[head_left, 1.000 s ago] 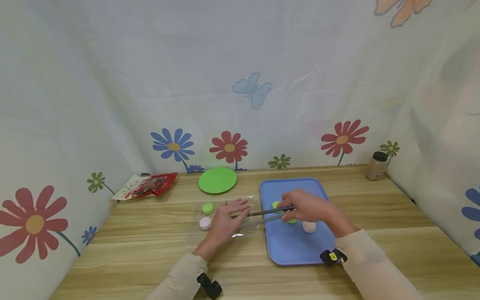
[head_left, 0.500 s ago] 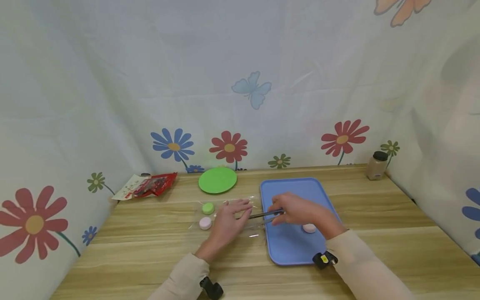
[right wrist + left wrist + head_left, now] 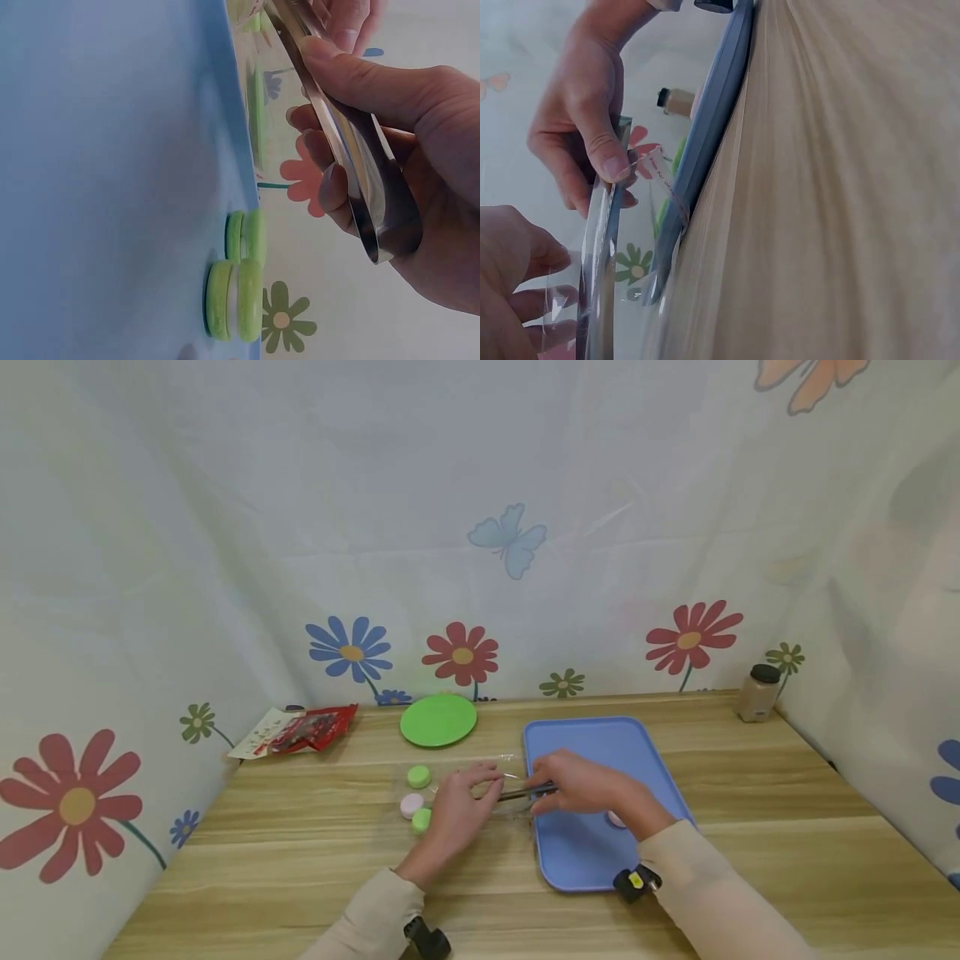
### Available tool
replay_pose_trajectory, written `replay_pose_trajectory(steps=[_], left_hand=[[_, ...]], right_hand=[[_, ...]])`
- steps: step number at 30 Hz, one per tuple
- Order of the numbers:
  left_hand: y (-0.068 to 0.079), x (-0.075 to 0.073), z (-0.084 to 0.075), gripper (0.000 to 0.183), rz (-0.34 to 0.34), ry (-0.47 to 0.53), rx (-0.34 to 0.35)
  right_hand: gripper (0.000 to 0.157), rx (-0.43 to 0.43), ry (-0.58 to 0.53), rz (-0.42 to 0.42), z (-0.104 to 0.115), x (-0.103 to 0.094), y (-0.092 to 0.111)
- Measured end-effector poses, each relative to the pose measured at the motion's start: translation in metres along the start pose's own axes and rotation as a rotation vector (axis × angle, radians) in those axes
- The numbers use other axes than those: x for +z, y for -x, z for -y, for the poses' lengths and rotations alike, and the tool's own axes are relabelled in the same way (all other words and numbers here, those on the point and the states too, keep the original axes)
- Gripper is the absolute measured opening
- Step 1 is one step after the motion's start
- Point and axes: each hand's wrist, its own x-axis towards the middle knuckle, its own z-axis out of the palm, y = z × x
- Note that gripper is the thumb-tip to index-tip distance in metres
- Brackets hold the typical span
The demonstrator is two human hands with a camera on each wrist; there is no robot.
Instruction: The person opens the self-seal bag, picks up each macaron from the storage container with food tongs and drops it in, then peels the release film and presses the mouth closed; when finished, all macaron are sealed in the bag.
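The tongs reach over the left edge of the blue tray into the clear plastic bag; their far tips are behind the left hand, so I can't tell if they carry anything. The right hand grips them, thumb against curled fingers. The left hand is at the bag with fingers bent against the film; whether it actually pinches the plastic I can't tell.

From here the work looks roughly halfway. Two green macarons and a pink one lie to the left of that hand, within the bag's outline as far as I can judge. At least three remain on the tray: a green pair and a pale pink macaron mostly hidden by the right arm.

Farther back on the tabletop are a green plate, a red packet and a black-lidded jar.
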Motion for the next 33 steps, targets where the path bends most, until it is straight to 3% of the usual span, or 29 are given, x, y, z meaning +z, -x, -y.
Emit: replay_pose_trajectory(steps=[7, 17, 24, 33], left_hand=[[-0.001, 0.002, 0.003, 0.012, 0.004, 0.040, 0.010], [0.001, 0.000, 0.001, 0.014, 0.018, 0.041, -0.037], [0.001, 0.000, 0.001, 0.015, 0.026, 0.037, -0.066], [-0.001, 0.000, 0.000, 0.015, 0.028, 0.072, -0.045]], right_hand=[[0.035, 0.034, -0.022, 0.017, 0.005, 0.000, -0.003], [0.035, 0.002, 0.011, 0.036, 0.007, 0.005, -0.011], [0.033, 0.053, -0.040, 0.051, 0.008, 0.001, -0.008], [0.033, -0.024, 0.002, 0.021, 0.009, 0.004, -0.012]])
